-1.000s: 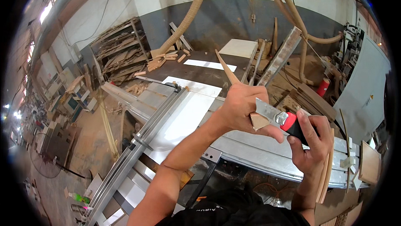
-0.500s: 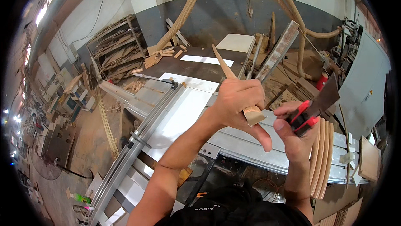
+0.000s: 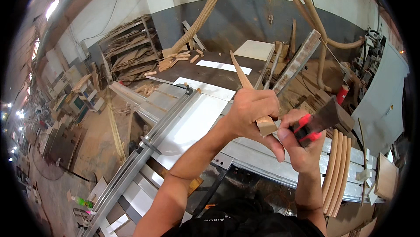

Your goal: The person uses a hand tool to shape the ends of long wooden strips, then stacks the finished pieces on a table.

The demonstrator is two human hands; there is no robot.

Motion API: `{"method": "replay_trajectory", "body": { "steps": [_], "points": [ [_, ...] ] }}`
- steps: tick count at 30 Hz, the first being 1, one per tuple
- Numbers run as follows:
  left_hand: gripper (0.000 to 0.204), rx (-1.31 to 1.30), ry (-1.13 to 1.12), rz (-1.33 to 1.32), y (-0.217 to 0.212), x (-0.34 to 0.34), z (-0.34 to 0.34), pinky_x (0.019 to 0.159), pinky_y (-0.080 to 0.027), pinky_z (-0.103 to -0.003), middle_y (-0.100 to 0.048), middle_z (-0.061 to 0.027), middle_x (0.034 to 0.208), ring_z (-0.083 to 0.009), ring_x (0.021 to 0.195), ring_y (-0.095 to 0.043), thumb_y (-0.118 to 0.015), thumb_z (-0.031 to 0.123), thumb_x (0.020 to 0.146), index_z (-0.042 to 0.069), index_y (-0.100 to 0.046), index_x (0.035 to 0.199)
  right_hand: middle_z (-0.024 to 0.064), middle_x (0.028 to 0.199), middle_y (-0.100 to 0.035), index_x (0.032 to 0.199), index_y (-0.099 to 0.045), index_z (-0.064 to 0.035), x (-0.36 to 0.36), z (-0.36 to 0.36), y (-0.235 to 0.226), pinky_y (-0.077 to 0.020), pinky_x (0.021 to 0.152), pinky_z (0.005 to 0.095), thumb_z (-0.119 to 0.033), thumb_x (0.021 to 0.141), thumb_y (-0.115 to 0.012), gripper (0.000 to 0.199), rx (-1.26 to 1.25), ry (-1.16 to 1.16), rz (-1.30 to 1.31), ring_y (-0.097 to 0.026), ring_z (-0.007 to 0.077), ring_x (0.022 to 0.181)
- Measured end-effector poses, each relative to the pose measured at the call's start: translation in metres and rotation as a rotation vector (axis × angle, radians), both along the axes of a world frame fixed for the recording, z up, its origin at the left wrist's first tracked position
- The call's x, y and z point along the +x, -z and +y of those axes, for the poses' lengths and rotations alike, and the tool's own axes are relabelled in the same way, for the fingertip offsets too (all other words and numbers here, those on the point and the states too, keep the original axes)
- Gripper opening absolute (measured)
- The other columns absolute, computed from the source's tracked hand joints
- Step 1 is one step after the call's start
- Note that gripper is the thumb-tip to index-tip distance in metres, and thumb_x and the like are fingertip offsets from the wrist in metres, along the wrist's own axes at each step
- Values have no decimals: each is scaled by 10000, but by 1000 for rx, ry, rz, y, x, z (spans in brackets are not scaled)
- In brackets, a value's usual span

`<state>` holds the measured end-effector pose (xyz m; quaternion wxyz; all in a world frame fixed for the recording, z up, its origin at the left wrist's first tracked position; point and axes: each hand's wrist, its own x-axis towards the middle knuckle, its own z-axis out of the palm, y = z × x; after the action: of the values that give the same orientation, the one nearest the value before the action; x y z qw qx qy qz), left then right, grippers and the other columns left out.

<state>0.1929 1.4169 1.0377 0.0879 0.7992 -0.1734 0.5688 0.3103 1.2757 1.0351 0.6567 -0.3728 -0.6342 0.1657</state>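
Observation:
My left hand (image 3: 253, 110) is closed around a curved, tapering wooden strip (image 3: 239, 70). Its thin end points up and away, while the blunt, flat end (image 3: 267, 127) sticks out below my fingers. Just to the right, my right hand (image 3: 302, 147) grips a broad-bladed hand tool (image 3: 324, 118) with a red and black handle. The dark, flat blade points up to the right, away from the wood, and its exact kind is unclear. Both hands are raised above the metal saw table (image 3: 258, 151), close together but apart.
Several curved wooden strips (image 3: 337, 171) lie side by side at the right of the table. White panels (image 3: 192, 110) rest beside a long metal rail (image 3: 144, 149) on the left. Small wood offcuts (image 3: 173, 61) are piled on the dark far surface. Ribbed hoses (image 3: 205, 14) hang behind.
My right hand has moved left toward the wooden strip, and the tool has come down slightly with it. The left hand still holds the strip; the whole view has shifted a little.

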Motion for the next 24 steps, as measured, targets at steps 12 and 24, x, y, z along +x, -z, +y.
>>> {"method": "replay_trajectory", "body": {
  "steps": [12, 24],
  "points": [
    [434, -215, -99, -135, 35, -81, -10, 694, -548, -389, -574, -27, 614, -180, 541, -563, -894, 351, 620, 101, -540, 623, 51, 652, -497, 868, -511, -19, -2, 37, 56, -407, 499, 273, -52, 776, -631, 155, -262, -214, 589, -494, 142, 533],
    [369, -513, -273, -189, 81, -157, -45, 874, -483, -452, -611, -41, 674, -220, 677, -645, -848, 333, 694, 106, -562, 636, 12, 662, -503, 959, -554, -33, -9, 91, 124, -403, 510, 252, -89, 861, -623, 132, -570, -350, 577, -471, 115, 542]
  ]
}}
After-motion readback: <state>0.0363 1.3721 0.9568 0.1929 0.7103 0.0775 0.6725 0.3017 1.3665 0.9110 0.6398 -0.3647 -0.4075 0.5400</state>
